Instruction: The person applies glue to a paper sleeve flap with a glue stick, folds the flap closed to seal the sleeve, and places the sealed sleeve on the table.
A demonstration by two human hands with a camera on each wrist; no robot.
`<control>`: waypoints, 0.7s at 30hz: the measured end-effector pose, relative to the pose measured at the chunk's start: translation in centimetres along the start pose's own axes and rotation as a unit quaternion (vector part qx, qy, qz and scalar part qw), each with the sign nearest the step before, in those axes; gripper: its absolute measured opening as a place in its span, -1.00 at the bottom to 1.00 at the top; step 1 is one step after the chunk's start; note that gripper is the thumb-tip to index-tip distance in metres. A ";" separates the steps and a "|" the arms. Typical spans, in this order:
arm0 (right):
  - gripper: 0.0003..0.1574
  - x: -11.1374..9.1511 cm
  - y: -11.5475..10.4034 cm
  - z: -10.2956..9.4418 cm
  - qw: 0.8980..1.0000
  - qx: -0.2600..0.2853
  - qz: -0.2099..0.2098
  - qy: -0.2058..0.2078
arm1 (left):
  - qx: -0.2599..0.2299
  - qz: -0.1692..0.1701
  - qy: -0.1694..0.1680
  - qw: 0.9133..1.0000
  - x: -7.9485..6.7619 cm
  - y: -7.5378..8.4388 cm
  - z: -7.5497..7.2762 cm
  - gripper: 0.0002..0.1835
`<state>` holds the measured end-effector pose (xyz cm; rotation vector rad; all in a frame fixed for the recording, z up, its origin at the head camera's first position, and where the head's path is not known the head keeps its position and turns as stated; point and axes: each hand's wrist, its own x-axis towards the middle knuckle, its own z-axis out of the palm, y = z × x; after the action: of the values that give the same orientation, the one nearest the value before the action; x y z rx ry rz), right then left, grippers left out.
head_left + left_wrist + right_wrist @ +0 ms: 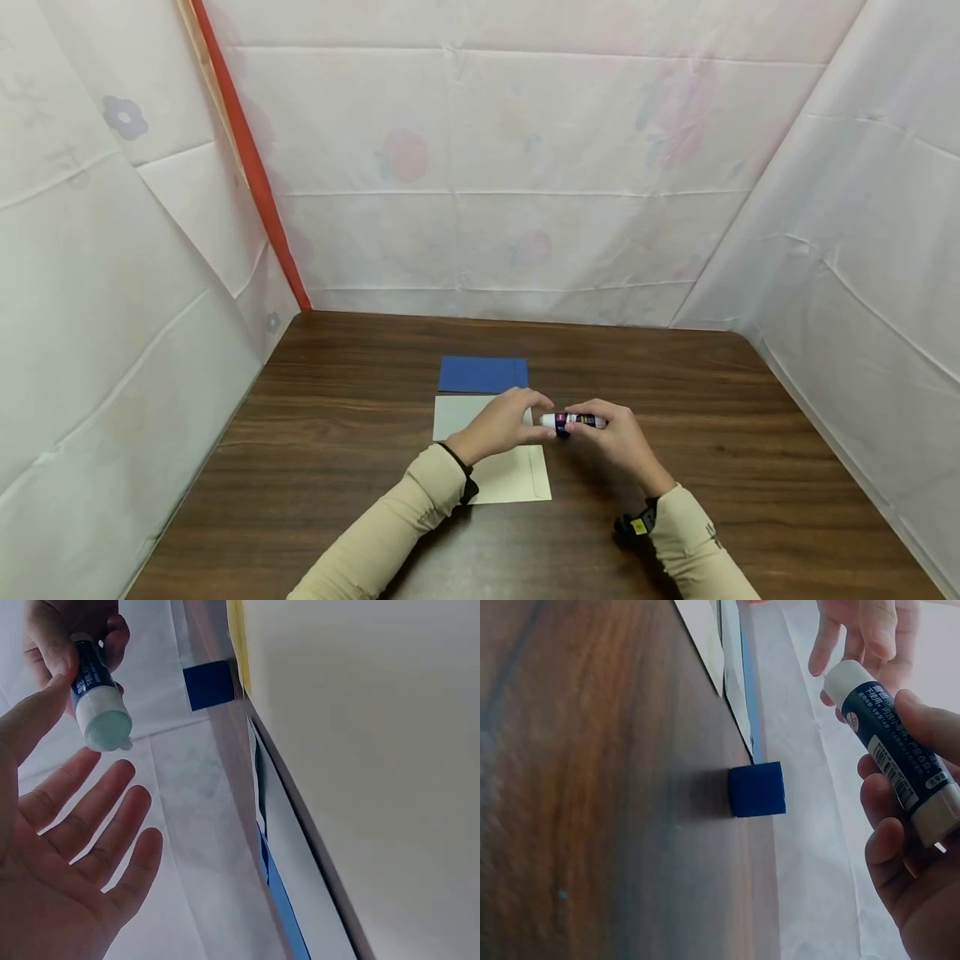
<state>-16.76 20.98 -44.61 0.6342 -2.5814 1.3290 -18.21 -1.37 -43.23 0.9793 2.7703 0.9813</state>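
My right hand [618, 433] holds a glue stick [581, 421] with a dark blue printed label and white ends, gripping it around the label in the right wrist view. The thumb lies on one side of the tube and curled fingers on the other. My left hand [82, 855] is close by, its fingers spread and nothing in its grasp. In the left wrist view the pale round end of the glue stick [107, 724] points toward the open left palm. A small blue cube [757, 790] sits on the table below the hands.
Three envelopes lie in a column on the brown wooden table [300, 433]: a blue one [480, 375] farthest, a pale grey-green one [453, 417] in the middle, partly behind the left hand, and a cream one [517, 479] nearest. White sheeting [480, 167] surrounds the table.
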 end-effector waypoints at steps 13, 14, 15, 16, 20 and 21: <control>-0.77 -1.0 -4.2 -0.7 0.999 0.047 -0.005 -0.002 | 0.006 0.017 0.020 1.000 -0.4 0.8 0.2 -0.72; -0.77 -1.1 -4.3 -0.7 0.999 0.052 -0.005 -0.002 | 0.003 0.018 0.022 1.000 -0.4 0.8 0.2 -0.72; -0.77 -1.1 -4.4 -0.7 0.998 0.058 -0.006 -0.002 | 0.002 0.018 0.025 1.000 -0.5 0.9 0.3 -0.73; -0.76 -1.2 -4.4 -0.6 0.998 0.064 -0.007 -0.002 | -0.001 0.019 0.028 0.999 -0.5 0.9 0.3 -0.72; -0.75 -1.3 -4.2 -0.5 0.996 0.088 -0.011 0.000 | -0.020 0.021 0.037 0.999 -0.6 0.8 0.5 -0.72; -0.74 -1.3 -4.2 -0.5 0.996 0.091 -0.009 -0.001 | -0.028 0.021 0.038 0.999 -0.6 0.7 0.6 -0.73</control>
<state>-13.75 19.61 -41.63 0.6874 -2.4682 1.5714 -17.24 -0.98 -43.41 1.0185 2.7762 1.1191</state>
